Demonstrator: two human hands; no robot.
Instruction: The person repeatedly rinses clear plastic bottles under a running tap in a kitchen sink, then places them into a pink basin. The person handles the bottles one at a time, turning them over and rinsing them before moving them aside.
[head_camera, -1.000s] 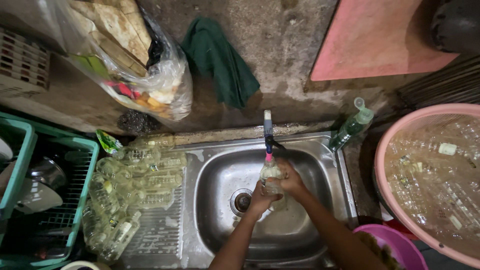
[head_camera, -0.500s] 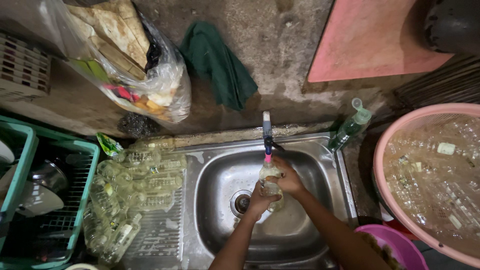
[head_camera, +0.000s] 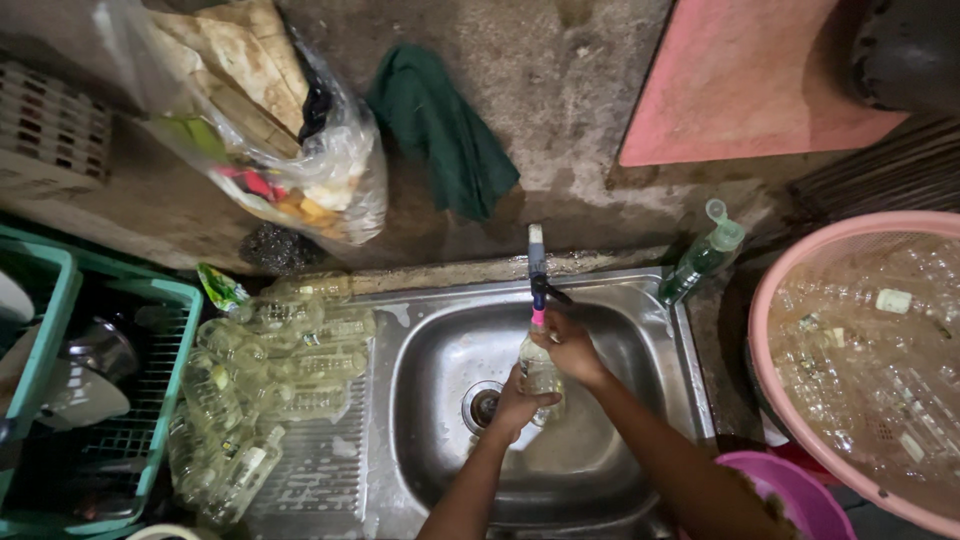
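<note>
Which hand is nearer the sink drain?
Left. The left hand grips the bottle right beside the drain; the right hand holds it higher, near the tap.

dim, warm light falls from above, strongest on the steel sink (head_camera: 440, 330), which glints along its rim; corners at 10 and 2 o'clock sink into shadow, wide-angle bending curves the edges, and the pink basin (head_camera: 800, 270) at 3 o'clock looks soft and hazy
</note>
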